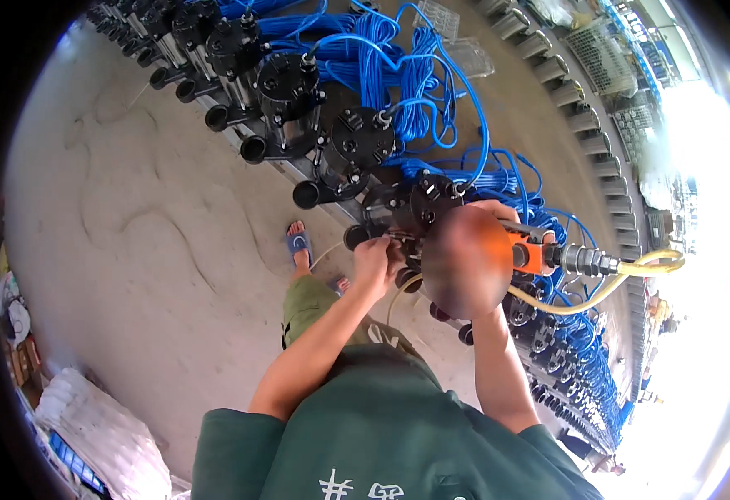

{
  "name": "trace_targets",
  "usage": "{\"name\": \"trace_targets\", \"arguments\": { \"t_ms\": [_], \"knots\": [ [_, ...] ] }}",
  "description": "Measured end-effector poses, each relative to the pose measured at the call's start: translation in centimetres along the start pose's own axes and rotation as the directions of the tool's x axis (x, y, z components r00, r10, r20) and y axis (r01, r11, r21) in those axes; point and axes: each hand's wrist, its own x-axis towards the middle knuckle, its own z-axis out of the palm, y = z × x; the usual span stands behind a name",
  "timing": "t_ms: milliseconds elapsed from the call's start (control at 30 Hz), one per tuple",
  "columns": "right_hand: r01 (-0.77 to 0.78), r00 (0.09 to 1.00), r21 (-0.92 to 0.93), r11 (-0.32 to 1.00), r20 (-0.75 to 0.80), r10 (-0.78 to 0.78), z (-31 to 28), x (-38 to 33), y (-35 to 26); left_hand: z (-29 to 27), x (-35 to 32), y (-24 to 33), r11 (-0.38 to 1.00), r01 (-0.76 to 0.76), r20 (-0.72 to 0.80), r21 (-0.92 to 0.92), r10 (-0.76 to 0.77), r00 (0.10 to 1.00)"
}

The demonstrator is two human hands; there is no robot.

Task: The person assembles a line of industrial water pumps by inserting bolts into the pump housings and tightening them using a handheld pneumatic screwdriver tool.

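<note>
My right hand (495, 209) is wrapped round an orange air-powered driver (532, 253), with a metal hose coupling at its back end. A blurred round patch hides much of that hand and of the tool's body. My left hand (376, 265) is closed at the tool's front, by the side of a black pump (434, 202); what its fingers pinch is hidden. This pump stands upright in a row, with its round outlet mouth (355, 237) pointing toward me. Next to it on the left stands another black pump (360, 142).
A yellow air hose (577, 307) loops from the tool past my right forearm. Coiled blue cables (373, 62) lie behind the pumps. Further off runs a row of metal cylinders (583, 121) with wire baskets (602, 54). A white sack (102, 433) lies at the lower left.
</note>
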Motion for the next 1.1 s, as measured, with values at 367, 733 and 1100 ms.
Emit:
{"name": "trace_targets", "arguments": {
  "t_ms": [367, 733, 1100],
  "knots": [
    [0.048, 0.992, 0.15, 0.987, 0.11, -0.065, 5.4, 4.4, 1.3, 0.6, 1.3, 3.9, -0.016, -0.717, 0.497, 0.697, 0.732, 0.467],
    [0.078, 0.997, 0.241, 0.967, -0.04, -0.071, 5.5, 5.2, -2.0, 1.5, 2.9, 4.9, -0.172, -0.782, 0.59, 0.599, 0.755, 0.286],
    [0.185, 0.855, 0.039, 0.982, -0.499, -0.141, -3.5, 6.0, -1.6, 1.8, 1.0, 4.0, -0.167, -0.666, 0.557, 0.727, 0.711, 0.429]
  ]
}}
